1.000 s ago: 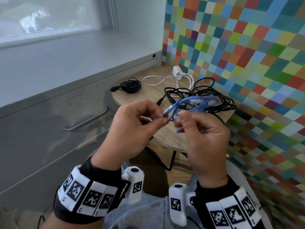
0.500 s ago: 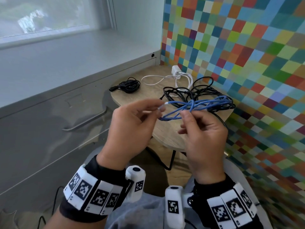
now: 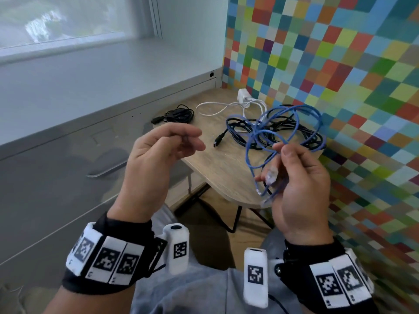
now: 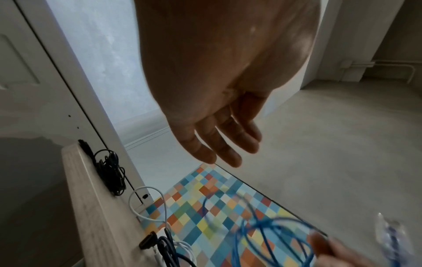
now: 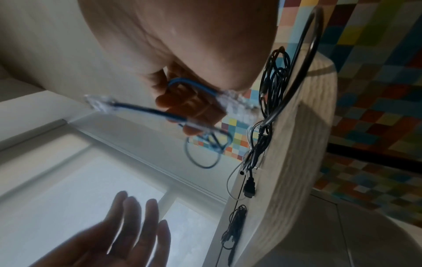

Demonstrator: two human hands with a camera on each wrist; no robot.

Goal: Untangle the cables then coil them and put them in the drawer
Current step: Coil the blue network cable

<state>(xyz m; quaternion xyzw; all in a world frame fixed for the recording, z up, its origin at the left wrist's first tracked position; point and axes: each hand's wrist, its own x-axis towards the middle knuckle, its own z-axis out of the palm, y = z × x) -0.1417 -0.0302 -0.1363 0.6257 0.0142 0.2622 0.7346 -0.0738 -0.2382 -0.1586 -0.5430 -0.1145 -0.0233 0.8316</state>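
While the blue cable is gripped in the curled fingers of the right hand, its loose loops are held up beyond the fingertips; one clear plug is seen beside the palm, long axis roughly upright. The left hand is held apart, fingers relaxed, holding nothing.

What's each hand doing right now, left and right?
Left hand: open, fingers relaxed, holding nothing.
Right hand: fingers curled round the blue cable, near its clear plugs.
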